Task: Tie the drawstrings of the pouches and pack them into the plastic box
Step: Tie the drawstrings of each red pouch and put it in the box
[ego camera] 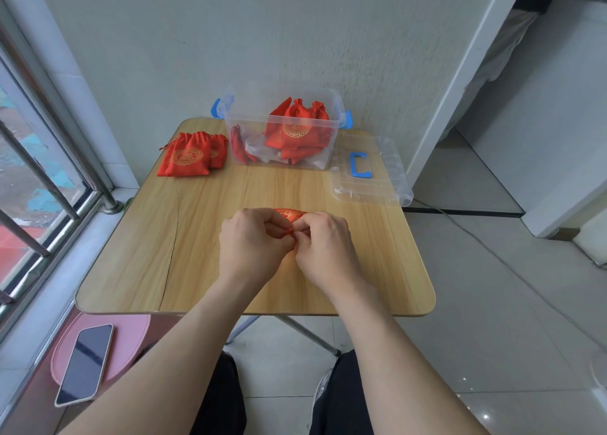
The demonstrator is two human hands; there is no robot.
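1. On my feed the pouch [290,214] is mostly hidden. Only a red strip with gold print shows above the knuckles, over the middle of the table [147,244].
2. The left hand [253,237] is curled round the pouch. The right hand [323,244] pinches a bit of red cord [290,232] between thumb and forefinger, and the two hands touch. I cannot tell whether there is a knot; the spot is too small and covered.
3. The box [338,106] is clear plastic with blue clips and stands at the table's far edge. Its filled pouches [295,129] heap up on the right side with gathered necks. Those on the left are blurred by the wall.
4. A pile [190,153] of red pouches with round gold emblems lies on the table just left of the box. They overlap, so I cannot count them.
5. The lid [384,158] is clear and ribbed with a blue handle. It lies flat right of the box and juts past the table's edge.
6. The tabletop is pale wood grain with rounded corners and a dark crack on its left.
7. A phone [86,364] with a dark screen lies on a pink seat [131,332] that is partly under the table.
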